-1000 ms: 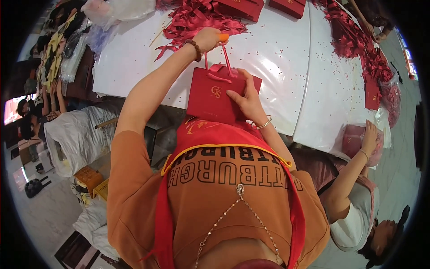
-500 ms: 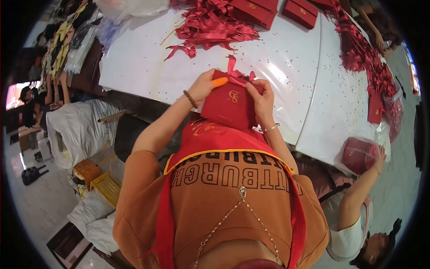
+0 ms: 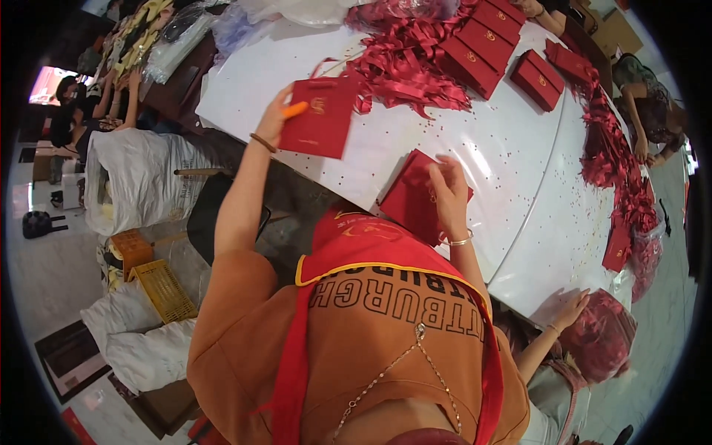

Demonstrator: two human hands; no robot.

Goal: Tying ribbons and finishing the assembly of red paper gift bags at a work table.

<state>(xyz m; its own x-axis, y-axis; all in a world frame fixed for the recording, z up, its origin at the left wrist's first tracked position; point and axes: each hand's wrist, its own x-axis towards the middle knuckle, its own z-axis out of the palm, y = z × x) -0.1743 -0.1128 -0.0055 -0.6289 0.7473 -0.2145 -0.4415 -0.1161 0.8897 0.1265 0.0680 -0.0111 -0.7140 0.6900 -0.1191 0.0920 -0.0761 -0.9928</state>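
My left hand, with an orange cover on one finger, is closed on the left edge of a red gift bag. The bag is raised over the table's left edge, its gold emblem facing up and a ribbon loop at its top. My right hand is over a second red bag at the near table edge, fingers apart and loosely bent. It covers part of that bag's right side; whether the fingertips press on it is hard to see.
A heap of red ribbons and red boxes lie on the white table. More ribbons run along its far right. A neighbour's hand rests near a plastic-wrapped red bundle. White sacks stand at left.
My hands have parted: the left has carried the gift bag left, while the right has let go of it and come down over another bag. The neighbour's hand has shifted left.
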